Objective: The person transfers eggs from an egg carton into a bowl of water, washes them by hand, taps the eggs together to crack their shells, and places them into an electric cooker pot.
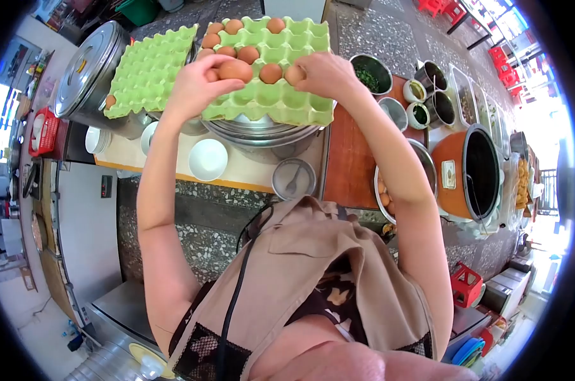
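Observation:
A green egg tray [268, 105] sits on top of a metal pot [262, 130], with several brown eggs [248, 54] in its far and middle cups. Over the tray's left side, my left hand [195, 86] is closed around a brown egg [235, 71]; a second egg shows partly beneath its fingers. My right hand [325, 73] has its fingertips closed on another egg [294, 75] at the middle of the tray. A loose egg [271, 73] rests in a cup between the two hands.
A second green tray [151, 66] on the left holds one egg near its corner. Beside it stands a large lidded pot [90, 66]. White bowls [208, 159] are along the counter. To the right are a bowl of chopped greens [367, 76], an orange pot [468, 171] and several food containers.

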